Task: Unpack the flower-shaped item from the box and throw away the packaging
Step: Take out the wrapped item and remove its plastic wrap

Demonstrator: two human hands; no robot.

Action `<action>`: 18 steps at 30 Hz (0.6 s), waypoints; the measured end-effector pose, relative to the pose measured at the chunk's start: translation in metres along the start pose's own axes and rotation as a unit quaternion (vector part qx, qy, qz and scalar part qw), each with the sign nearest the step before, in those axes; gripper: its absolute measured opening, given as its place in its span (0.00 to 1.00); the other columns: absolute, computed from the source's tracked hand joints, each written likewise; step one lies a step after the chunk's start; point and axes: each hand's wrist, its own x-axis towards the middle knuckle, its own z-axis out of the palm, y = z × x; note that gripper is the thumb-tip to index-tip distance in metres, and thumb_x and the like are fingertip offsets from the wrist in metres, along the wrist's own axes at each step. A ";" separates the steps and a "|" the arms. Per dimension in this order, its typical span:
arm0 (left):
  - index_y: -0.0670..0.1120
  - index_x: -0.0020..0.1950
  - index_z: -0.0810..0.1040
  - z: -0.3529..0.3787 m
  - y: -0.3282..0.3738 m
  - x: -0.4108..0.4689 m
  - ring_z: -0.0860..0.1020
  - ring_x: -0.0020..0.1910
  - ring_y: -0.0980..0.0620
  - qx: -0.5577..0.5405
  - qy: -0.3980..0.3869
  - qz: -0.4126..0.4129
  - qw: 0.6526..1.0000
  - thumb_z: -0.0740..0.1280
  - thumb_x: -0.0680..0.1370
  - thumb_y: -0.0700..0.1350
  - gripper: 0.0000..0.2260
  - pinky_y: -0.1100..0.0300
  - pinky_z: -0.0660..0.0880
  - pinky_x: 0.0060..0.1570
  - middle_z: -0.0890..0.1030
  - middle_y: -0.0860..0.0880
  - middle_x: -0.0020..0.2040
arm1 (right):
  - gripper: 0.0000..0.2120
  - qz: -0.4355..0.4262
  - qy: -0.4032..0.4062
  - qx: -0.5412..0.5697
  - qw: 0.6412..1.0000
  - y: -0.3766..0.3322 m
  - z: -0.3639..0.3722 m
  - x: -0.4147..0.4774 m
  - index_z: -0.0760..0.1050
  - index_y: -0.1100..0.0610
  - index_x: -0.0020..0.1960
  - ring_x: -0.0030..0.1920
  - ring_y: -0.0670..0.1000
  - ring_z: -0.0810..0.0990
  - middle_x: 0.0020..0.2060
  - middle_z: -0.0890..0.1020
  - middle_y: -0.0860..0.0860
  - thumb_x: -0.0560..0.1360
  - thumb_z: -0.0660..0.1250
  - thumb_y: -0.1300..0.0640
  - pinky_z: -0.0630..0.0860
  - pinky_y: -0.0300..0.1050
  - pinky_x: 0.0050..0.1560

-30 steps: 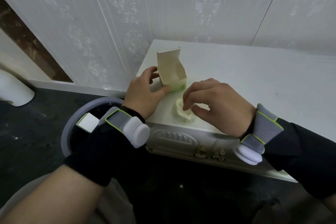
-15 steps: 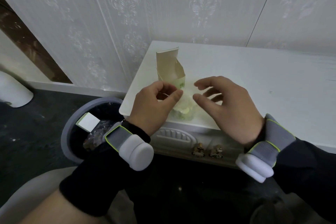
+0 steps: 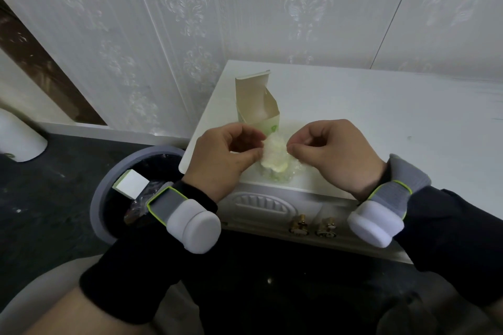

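A pale yellow-green flower-shaped item (image 3: 274, 158) in a clear plastic wrapper sits at the near left corner of the white table (image 3: 381, 122). My left hand (image 3: 226, 156) pinches the wrapper's left side and my right hand (image 3: 330, 151) pinches its right side. Both hands hold it just above the tabletop. Behind them stands the small cardboard box (image 3: 257, 106), upright with its lid flap open. The wrapper blurs the item's outline.
A round grey bin (image 3: 109, 198) with a black liner stands on the dark floor left of the table, holding a white carton (image 3: 130, 183) and plastic scraps. Patterned wall panels rise behind. A white rounded object (image 3: 19, 140) lies at far left.
My left hand let go of the box and moved to the wrapped item. My right hand lifted off the item, opened, then pinched the wrapper's right side. The box stayed put.
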 end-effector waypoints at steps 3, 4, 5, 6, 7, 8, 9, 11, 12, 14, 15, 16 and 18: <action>0.50 0.43 0.82 -0.003 -0.001 0.002 0.81 0.36 0.57 -0.031 -0.006 -0.002 0.999 0.72 0.69 0.33 0.12 0.63 0.80 0.41 0.84 0.52 0.38 | 0.03 0.031 -0.017 0.079 0.996 0.001 -0.006 0.004 0.83 0.56 0.37 0.30 0.48 0.78 0.29 0.82 0.53 0.69 0.71 0.61 0.77 0.41 0.37; 0.50 0.42 0.82 -0.004 -0.001 0.003 0.81 0.35 0.58 -0.037 -0.005 -0.003 0.999 0.71 0.70 0.32 0.12 0.63 0.79 0.39 0.83 0.51 0.38 | 0.03 0.039 -0.016 0.094 0.995 0.002 -0.008 0.005 0.83 0.58 0.38 0.29 0.49 0.77 0.29 0.82 0.55 0.69 0.71 0.62 0.77 0.41 0.36; 0.50 0.42 0.81 -0.006 -0.001 0.004 0.80 0.35 0.59 -0.038 -0.003 -0.005 0.999 0.71 0.71 0.32 0.12 0.64 0.79 0.38 0.83 0.51 0.37 | 0.02 0.046 -0.012 0.103 0.994 0.003 -0.011 0.007 0.83 0.59 0.38 0.29 0.49 0.76 0.29 0.82 0.55 0.69 0.71 0.62 0.77 0.41 0.35; 0.50 0.42 0.81 -0.009 -0.003 0.005 0.80 0.35 0.59 -0.032 0.002 -0.008 0.999 0.70 0.71 0.32 0.12 0.63 0.79 0.38 0.83 0.51 0.37 | 0.02 0.052 -0.010 0.107 0.993 0.005 -0.012 0.008 0.83 0.59 0.39 0.29 0.49 0.76 0.29 0.81 0.55 0.69 0.71 0.63 0.77 0.40 0.34; 0.50 0.41 0.80 -0.013 -0.006 0.006 0.80 0.35 0.58 -0.020 0.006 -0.011 1.000 0.70 0.71 0.32 0.12 0.62 0.79 0.39 0.83 0.51 0.38 | 0.02 0.057 -0.007 0.108 0.992 0.007 -0.014 0.009 0.83 0.59 0.39 0.28 0.49 0.76 0.28 0.81 0.55 0.70 0.71 0.63 0.77 0.40 0.34; 0.50 0.42 0.80 -0.016 -0.008 0.007 0.80 0.36 0.56 0.000 0.009 -0.013 1.000 0.70 0.71 0.33 0.11 0.60 0.80 0.40 0.83 0.51 0.38 | 0.02 0.061 -0.005 0.103 0.993 0.008 -0.015 0.009 0.83 0.59 0.38 0.28 0.49 0.76 0.28 0.81 0.55 0.70 0.71 0.63 0.76 0.39 0.33; 0.51 0.42 0.80 -0.020 -0.010 0.008 0.80 0.36 0.54 0.028 0.012 -0.012 0.999 0.70 0.71 0.34 0.11 0.59 0.79 0.42 0.83 0.51 0.39 | 0.03 0.062 -0.004 0.090 0.994 0.011 -0.015 0.009 0.83 0.59 0.38 0.27 0.48 0.76 0.28 0.81 0.55 0.70 0.71 0.63 0.76 0.39 0.34; 0.52 0.43 0.80 -0.025 -0.015 0.008 0.81 0.38 0.54 0.101 0.017 0.000 0.995 0.70 0.71 0.36 0.10 0.64 0.77 0.44 0.83 0.52 0.39 | 0.03 0.058 -0.003 0.055 0.997 0.015 -0.015 0.009 0.83 0.58 0.38 0.27 0.46 0.76 0.29 0.82 0.55 0.69 0.71 0.61 0.75 0.38 0.35; 0.52 0.44 0.79 -0.026 -0.015 0.007 0.80 0.40 0.56 0.133 0.016 0.006 0.991 0.70 0.71 0.36 0.10 0.69 0.75 0.43 0.82 0.53 0.39 | 0.03 0.056 -0.005 0.046 0.997 0.016 -0.015 0.009 0.83 0.57 0.38 0.27 0.46 0.77 0.30 0.83 0.55 0.69 0.71 0.61 0.75 0.38 0.36; 0.51 0.46 0.79 -0.026 -0.014 0.004 0.79 0.42 0.59 0.168 0.014 0.013 0.986 0.68 0.71 0.36 0.10 0.75 0.72 0.40 0.82 0.53 0.41 | 0.03 0.050 -0.017 0.044 0.998 0.015 -0.015 0.008 0.82 0.57 0.38 0.29 0.47 0.78 0.32 0.83 0.56 0.70 0.70 0.62 0.75 0.40 0.37; 0.50 0.47 0.79 -0.025 -0.013 0.003 0.79 0.42 0.59 0.175 0.021 0.027 0.984 0.68 0.72 0.36 0.10 0.74 0.72 0.40 0.82 0.51 0.42 | 0.04 0.043 -0.021 0.043 0.998 0.014 -0.015 0.007 0.82 0.56 0.38 0.30 0.48 0.78 0.33 0.84 0.55 0.70 0.69 0.63 0.75 0.40 0.37; 0.50 0.48 0.79 -0.023 -0.010 0.001 0.78 0.43 0.58 0.181 0.034 0.051 0.982 0.67 0.72 0.35 0.11 0.73 0.73 0.40 0.81 0.50 0.44 | 0.06 0.031 -0.021 0.040 0.998 0.012 -0.015 0.006 0.82 0.55 0.38 0.31 0.49 0.78 0.33 0.84 0.55 0.70 0.68 0.63 0.76 0.41 0.38; 0.51 0.49 0.80 -0.018 -0.003 -0.002 0.77 0.45 0.56 0.187 0.057 0.117 0.974 0.66 0.71 0.36 0.12 0.68 0.74 0.41 0.80 0.51 0.47 | 0.09 0.004 -0.018 0.018 1.000 0.008 -0.015 0.004 0.82 0.53 0.39 0.34 0.51 0.80 0.34 0.84 0.54 0.70 0.66 0.63 0.77 0.44 0.42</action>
